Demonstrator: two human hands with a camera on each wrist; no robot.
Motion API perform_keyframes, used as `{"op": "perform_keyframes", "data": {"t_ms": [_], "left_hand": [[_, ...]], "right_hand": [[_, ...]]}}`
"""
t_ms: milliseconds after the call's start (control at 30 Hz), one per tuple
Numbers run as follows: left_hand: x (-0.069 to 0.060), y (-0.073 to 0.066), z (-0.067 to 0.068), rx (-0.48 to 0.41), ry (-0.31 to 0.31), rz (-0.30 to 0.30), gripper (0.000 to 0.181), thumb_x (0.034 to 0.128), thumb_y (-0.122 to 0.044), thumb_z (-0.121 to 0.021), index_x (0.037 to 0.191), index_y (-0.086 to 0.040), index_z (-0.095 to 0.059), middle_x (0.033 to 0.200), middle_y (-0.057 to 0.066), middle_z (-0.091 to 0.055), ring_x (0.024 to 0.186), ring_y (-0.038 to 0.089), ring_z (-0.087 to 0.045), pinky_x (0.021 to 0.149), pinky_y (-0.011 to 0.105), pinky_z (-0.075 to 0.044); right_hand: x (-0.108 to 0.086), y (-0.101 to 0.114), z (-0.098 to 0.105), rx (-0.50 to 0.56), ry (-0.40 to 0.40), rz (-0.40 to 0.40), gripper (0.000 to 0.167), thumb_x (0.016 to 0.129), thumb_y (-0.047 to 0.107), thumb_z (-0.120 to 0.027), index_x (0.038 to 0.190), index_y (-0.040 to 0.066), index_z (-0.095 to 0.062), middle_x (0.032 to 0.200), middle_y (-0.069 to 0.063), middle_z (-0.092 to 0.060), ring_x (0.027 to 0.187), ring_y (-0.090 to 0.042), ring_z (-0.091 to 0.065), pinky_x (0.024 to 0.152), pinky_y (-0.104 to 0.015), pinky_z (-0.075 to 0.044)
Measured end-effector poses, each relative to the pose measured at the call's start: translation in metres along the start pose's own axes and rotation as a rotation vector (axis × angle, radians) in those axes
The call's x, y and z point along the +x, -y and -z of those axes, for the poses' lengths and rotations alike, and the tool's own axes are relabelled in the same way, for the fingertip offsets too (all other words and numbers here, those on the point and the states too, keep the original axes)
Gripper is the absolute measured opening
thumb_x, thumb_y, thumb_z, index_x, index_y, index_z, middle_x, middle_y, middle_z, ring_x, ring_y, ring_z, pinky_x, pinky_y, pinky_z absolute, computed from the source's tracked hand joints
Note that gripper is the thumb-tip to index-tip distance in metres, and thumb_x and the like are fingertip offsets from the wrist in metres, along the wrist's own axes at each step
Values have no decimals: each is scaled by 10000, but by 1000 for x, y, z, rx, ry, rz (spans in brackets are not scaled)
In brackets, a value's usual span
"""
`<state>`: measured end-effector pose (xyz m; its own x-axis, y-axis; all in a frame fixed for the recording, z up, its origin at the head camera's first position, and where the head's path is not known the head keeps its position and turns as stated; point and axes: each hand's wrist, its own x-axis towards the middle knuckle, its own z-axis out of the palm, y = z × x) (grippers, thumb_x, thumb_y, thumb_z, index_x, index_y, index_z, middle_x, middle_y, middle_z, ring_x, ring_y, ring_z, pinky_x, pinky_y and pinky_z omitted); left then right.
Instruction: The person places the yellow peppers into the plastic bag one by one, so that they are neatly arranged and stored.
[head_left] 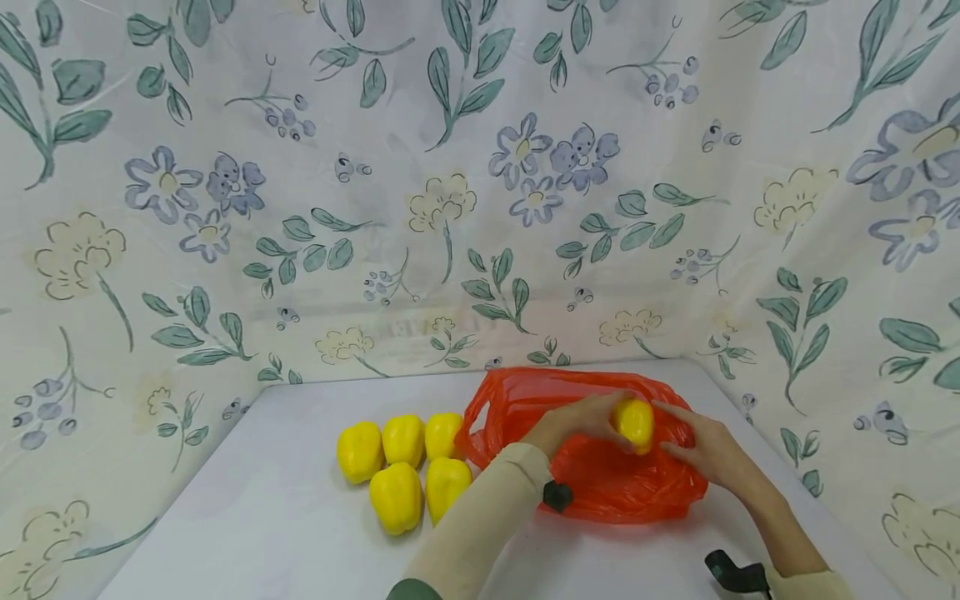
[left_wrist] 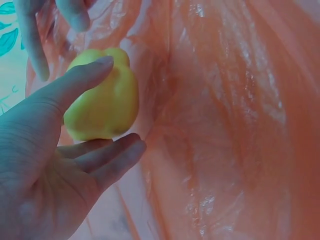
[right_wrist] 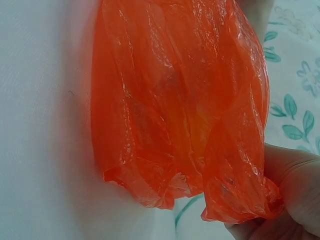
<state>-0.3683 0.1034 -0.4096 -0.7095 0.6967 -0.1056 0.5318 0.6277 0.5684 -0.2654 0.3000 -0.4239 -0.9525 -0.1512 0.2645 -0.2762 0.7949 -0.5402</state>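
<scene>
My left hand (head_left: 592, 417) holds a yellow bell pepper (head_left: 634, 425) over the red plastic bag (head_left: 600, 483). In the left wrist view, the thumb lies across the pepper (left_wrist: 107, 107), with the fingers beneath it. My right hand (head_left: 708, 450) is at the bag's right side, its visible fingers spread and apart from the pepper. Crumpled plastic of the bag (right_wrist: 170, 100) hides most of the right fingers in the right wrist view. A faint yellow patch shows through it there.
Several yellow bell peppers (head_left: 396, 497) sit grouped on the white table (head_left: 247, 500), left of the bag. A flower-patterned curtain (head_left: 450, 250) stands behind the table and along its right side. Near the right sleeve is a black device (head_left: 738, 575).
</scene>
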Motion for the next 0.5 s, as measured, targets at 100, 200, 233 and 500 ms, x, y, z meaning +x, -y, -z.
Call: {"op": "perform_keyframes", "data": {"t_ms": [100,200,233,500], "left_hand": [[0,0,-2,-15,-5,9,769,803,-336,-804,1446,-362,-383,1383,-122,-500,1253,118,-444,1013,369,-497],[0,1,-4,-9,-12,39,804,797,-366,-804,1463,-391,-355,1411,-122,-487,1266,125,-440,1042,399,-477],[0,1,-4,-6,-13,49,815,795,-374,-804,1467,-400,-345,1417,-118,-483,1267,129,-439,1046,409,-474],[4,4,-6,11,0,62,854,766,-353,-828,1454,-401,-325,1325,-99,-518,1205,148,-464,971,386,-522]], "right_hand": [[0,0,0,5,4,-1,642,847,83,-735,1431,61,-470,1340,-297,-546,1168,-504,-539,838,-525,-576],[0,0,0,7,8,0,641,844,85,-738,1428,58,-473,1335,-292,-554,1164,-498,-545,840,-528,-574],[0,0,0,7,10,1,641,844,86,-738,1427,56,-474,1332,-290,-557,1161,-496,-547,841,-531,-573],[1,-1,1,4,29,-9,644,849,104,-739,1431,50,-467,1320,-291,-563,1128,-467,-572,823,-500,-587]]}}
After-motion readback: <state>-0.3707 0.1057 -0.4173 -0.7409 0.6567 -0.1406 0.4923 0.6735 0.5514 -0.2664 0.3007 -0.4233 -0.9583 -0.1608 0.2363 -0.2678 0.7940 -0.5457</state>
